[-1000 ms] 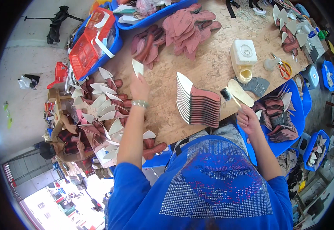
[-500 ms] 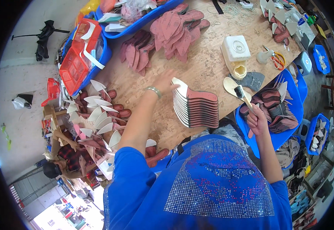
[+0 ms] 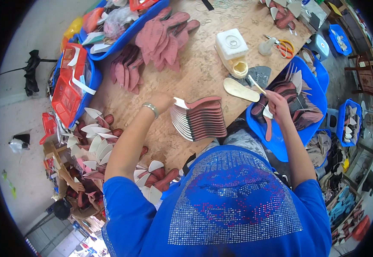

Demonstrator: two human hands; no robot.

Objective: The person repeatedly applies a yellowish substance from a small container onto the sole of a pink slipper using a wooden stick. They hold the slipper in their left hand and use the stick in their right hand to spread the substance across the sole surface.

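Note:
A fanned stack of red-brown shoe insoles point(image 3: 208, 121) with pale tips lies near the table's front edge. At its far left corner my left hand point(image 3: 163, 102) is closed on the pale tip of the top insole point(image 3: 203, 102), which rises slightly off the others. My right hand point(image 3: 277, 106) grips a brush point(image 3: 257, 85) by its pale wooden handle; its head is over a dark grey sheet point(image 3: 258, 76). Beside the brush lies a cream sole-shaped piece point(image 3: 240, 90). Behind it stands a white container point(image 3: 231, 45) with a crusted yellowish spout point(image 3: 240, 67).
Red insole piles point(image 3: 165, 40) lie at the back left, more white-tipped ones point(image 3: 103, 143) at left. Blue bins point(image 3: 276, 145) with insoles stand at right. Orange-handled scissors point(image 3: 285, 49) and a small bottle point(image 3: 265, 47) lie far right. Another person's hand point(image 3: 78, 186) shows at lower left.
My left hand has closed on the top insole's tip, and that insole has tilted up. The brush has moved off the cream sole-shaped piece toward the grey sheet. The whole view has shifted.

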